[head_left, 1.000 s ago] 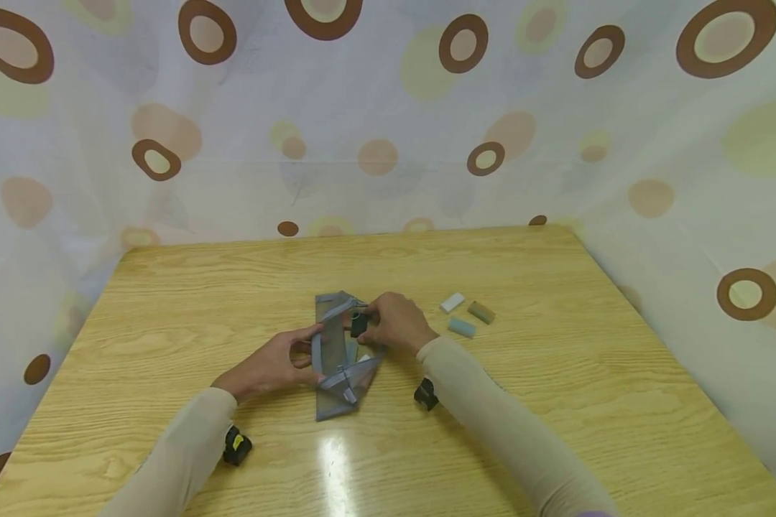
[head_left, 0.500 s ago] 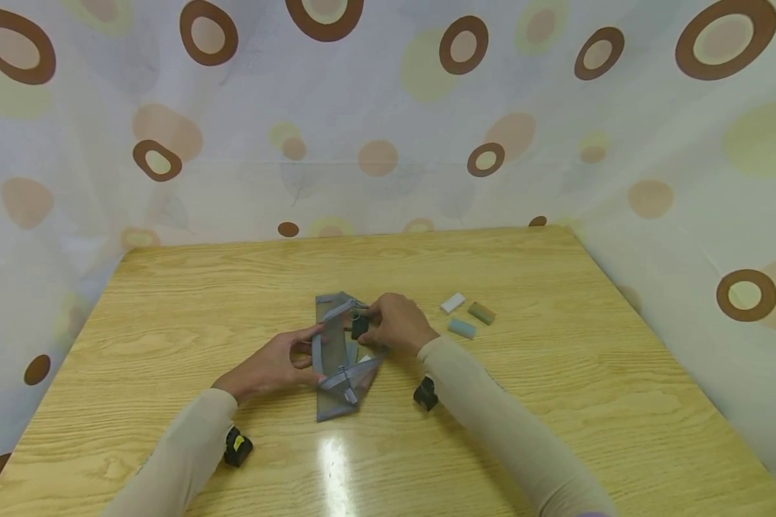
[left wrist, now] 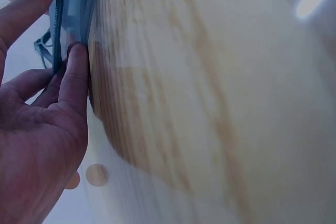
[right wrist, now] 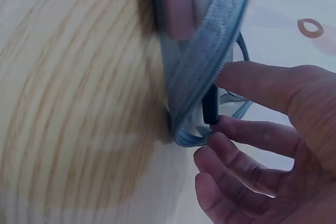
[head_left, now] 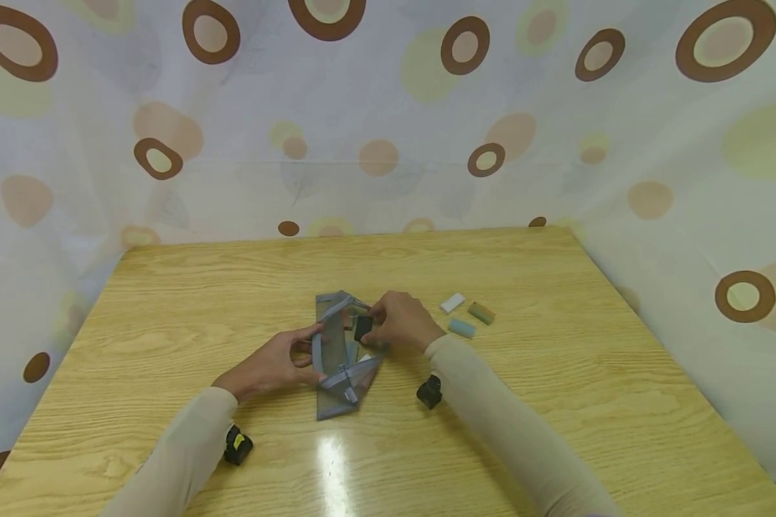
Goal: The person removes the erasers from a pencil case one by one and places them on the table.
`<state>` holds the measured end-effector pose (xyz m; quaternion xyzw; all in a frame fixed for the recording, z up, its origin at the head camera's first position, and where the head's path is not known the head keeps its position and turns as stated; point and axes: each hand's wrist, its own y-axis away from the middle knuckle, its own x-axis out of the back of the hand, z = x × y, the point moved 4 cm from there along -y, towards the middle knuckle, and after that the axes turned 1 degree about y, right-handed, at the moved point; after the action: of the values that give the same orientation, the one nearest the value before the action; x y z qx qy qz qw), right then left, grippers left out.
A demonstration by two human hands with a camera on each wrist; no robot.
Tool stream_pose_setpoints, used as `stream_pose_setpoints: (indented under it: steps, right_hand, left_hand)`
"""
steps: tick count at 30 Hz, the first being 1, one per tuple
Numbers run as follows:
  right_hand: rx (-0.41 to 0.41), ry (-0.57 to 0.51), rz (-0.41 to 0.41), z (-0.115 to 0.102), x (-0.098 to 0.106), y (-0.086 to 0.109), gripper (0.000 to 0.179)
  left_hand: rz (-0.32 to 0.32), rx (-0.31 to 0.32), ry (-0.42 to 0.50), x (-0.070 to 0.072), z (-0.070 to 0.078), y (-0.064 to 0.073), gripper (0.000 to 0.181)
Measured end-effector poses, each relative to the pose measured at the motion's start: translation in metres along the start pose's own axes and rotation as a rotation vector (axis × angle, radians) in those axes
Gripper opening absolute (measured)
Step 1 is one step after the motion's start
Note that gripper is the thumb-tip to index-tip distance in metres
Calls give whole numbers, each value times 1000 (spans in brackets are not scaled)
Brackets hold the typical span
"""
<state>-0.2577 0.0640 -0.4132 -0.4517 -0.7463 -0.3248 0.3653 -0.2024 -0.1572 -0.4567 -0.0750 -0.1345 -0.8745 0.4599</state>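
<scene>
Just beside right hand (head_left: 404, 321), blue piece (head_left: 462, 328)

The worktop (head_left: 595, 409) is yellow wood with wavy lines — and one shiny streak of light (head_left: 333, 470). Behind it and at both sides is a white sheet (head_left: 336, 190) — with brown rings (head_left: 464, 70), peach blobs (head_left: 379, 159) and pale green spots (head_left: 425, 72).
</scene>
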Motion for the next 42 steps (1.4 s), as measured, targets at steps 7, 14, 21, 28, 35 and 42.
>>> stream_pose_setpoints:
  steps: [7,14,21,28,35,42]
  right_hand:
    - [25,-11,0,2,8,7,47]
    - [64,3,28,7,22,14,48]
    - [50,16,50,15,43,23,49]
    - [18,-3,77,31,60,30,51]
    - [-24,-3,87,50,72,38,52]
    - [-80,-29,106,69,82,50,53]
  left_hand:
    - [11,4,-26,0,0,1,96]
    - [22,-1,-59,0,1,1,95]
    - [10,-8,-33,-1,1,0,95]
    - [21,-3,-62,0,0,0,94]
    - [20,6,-48,0,0,2,95]
    - [22,8,-53,0,2,1,95]
